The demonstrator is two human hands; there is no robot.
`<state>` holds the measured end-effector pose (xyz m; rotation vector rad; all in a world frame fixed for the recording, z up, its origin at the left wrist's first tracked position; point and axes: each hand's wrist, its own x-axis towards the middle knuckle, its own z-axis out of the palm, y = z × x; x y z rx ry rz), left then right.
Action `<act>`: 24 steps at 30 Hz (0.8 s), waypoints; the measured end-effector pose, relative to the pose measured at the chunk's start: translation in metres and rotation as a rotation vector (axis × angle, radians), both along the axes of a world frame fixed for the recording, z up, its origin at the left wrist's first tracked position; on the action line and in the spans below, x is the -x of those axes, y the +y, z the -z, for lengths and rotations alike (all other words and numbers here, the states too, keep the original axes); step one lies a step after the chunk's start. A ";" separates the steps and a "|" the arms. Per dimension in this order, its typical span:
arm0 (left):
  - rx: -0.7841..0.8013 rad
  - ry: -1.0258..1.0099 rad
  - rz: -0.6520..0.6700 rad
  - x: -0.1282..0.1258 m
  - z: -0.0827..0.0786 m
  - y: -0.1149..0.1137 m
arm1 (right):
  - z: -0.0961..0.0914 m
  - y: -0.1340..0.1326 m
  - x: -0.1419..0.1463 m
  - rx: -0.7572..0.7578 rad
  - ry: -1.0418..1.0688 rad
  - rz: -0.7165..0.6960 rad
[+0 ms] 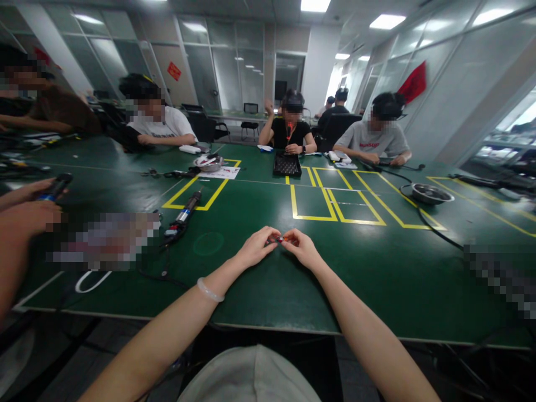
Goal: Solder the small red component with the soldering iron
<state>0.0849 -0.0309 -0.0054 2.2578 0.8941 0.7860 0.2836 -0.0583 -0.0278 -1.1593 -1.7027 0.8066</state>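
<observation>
Head view: small red part (280,239) pinched between left hand (254,248) and right hand (302,248) fingers.

Surface (377,279) is seen dark green, marked with yellow tape outlines (314,218). Small part (281,239) is noted red with a dark end. Tray (287,164) is black, bracelet (210,291) milky white, wall hanging (414,82) red, bowl (431,193) silver-grey.

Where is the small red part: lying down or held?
Held: the left hand and right hand pinch the small red part between them.
</observation>
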 end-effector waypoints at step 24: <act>0.044 0.856 -0.880 0.230 -0.012 0.060 | 0.002 -0.001 -0.001 0.032 -0.058 -0.013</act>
